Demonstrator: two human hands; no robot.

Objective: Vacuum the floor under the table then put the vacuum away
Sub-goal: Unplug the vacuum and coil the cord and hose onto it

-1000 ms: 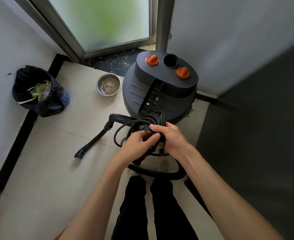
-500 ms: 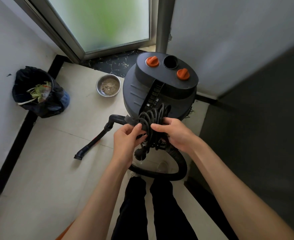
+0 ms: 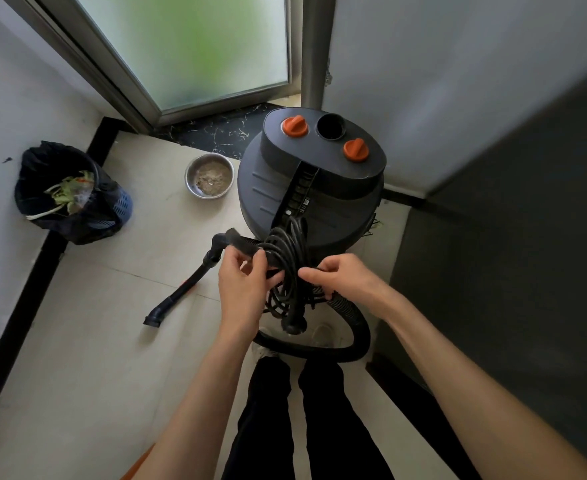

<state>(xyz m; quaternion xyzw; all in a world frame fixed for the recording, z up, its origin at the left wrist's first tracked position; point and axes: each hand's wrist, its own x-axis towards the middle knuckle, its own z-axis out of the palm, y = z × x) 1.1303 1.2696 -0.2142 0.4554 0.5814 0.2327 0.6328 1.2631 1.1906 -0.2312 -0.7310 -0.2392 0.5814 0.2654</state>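
Observation:
A dark grey canister vacuum (image 3: pixel 323 202) with two orange knobs stands in the corner by the wall. A bundle of black power cord (image 3: pixel 286 258) hangs coiled over the near end of its handle, with the plug (image 3: pixel 294 323) dangling below. My left hand (image 3: pixel 241 289) pinches the coil's left side. On the coil's right side, my right hand (image 3: pixel 340 277) grips the cord. The ribbed hose (image 3: pixel 350 327) loops on the floor in front of my legs. Its wand and nozzle (image 3: pixel 177 296) lie to the left.
A black-lined bin (image 3: pixel 70 195) with scraps stands against the left wall. A steel bowl (image 3: pixel 209 176) sits on the tile left of the vacuum. A frosted glass door (image 3: pixel 198 46) is ahead. A dark panel (image 3: pixel 510 237) fills the right side.
The cord bundle has been lifted from low in front of the vacuum onto the near end of its handle. Both hands have shifted apart to either side of the coil.

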